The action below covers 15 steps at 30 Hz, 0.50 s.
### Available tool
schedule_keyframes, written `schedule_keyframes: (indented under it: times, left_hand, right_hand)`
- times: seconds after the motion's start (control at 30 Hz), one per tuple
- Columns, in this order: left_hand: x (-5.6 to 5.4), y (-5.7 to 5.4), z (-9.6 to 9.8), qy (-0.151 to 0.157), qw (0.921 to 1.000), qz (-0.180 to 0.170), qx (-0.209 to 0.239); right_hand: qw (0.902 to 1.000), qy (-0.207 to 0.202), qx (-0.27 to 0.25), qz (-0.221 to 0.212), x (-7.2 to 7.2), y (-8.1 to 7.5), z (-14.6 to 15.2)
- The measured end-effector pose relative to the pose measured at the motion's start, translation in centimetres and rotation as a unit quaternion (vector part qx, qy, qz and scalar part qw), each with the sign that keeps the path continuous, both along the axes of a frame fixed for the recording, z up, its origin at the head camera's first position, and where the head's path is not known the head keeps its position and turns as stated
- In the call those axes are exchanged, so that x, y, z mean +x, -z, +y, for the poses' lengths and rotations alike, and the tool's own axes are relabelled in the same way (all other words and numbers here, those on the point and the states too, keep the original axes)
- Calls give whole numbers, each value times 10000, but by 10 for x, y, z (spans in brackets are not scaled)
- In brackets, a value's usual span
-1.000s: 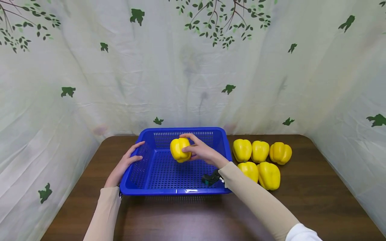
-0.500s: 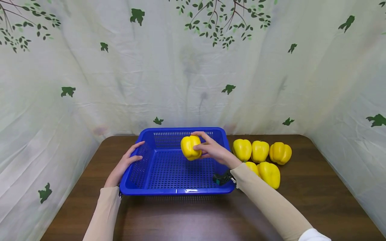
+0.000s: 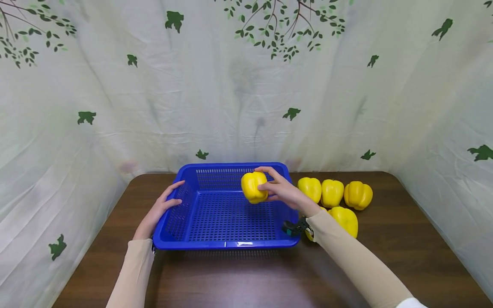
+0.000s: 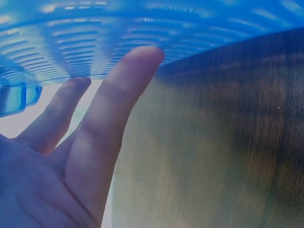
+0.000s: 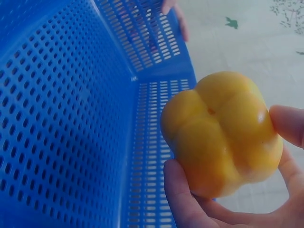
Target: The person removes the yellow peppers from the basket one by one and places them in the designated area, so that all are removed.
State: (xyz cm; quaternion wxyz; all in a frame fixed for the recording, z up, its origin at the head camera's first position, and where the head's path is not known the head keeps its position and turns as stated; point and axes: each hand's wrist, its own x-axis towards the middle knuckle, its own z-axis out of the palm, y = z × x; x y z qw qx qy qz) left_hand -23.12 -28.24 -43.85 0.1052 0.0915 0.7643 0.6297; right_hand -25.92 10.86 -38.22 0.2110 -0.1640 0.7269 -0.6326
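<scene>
My right hand (image 3: 285, 192) grips a yellow bell pepper (image 3: 253, 187) above the right half of a blue plastic basket (image 3: 227, 244). Thumb and fingers stand on opposite sides of the pepper (image 5: 223, 133) in the right wrist view, its lobed end facing the camera. At the basket's left side, my left hand (image 3: 159, 209) touches the rim with fingers spread. The left wrist view has that hand's straight fingers (image 4: 114, 95) against the slotted outer wall (image 4: 95, 42). Between the basket's walls only its perforated floor (image 3: 227, 216) shows.
Several more yellow bell peppers (image 3: 332, 193) sit on the brown wooden table (image 3: 400, 239) right of the basket. My right forearm (image 3: 354, 256) partly covers the front ones. A white leaf-patterned curtain (image 3: 246, 85) hangs behind and at both sides.
My right hand has moved to the right and slightly up with the bell pepper, from mid-basket toward the right wall. The left hand and the basket have stayed in place.
</scene>
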Motion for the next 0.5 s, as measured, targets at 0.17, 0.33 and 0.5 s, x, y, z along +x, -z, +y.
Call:
schedule_keyframes:
  times: [0.17,0.33,0.5]
  left_hand:
    - [0,-1,0,1,10000,-10,-14]
    - [-1,1,-1,8,10000,-2,5]
    - [-2,1,0,-20,10000,-25,-11]
  right_hand:
    - [10000,84,44,-12,2,-1,10]
    - [9999,129,21,-39,3,-4,20]
    - [9999,111,-19,-38,5,-7,30]
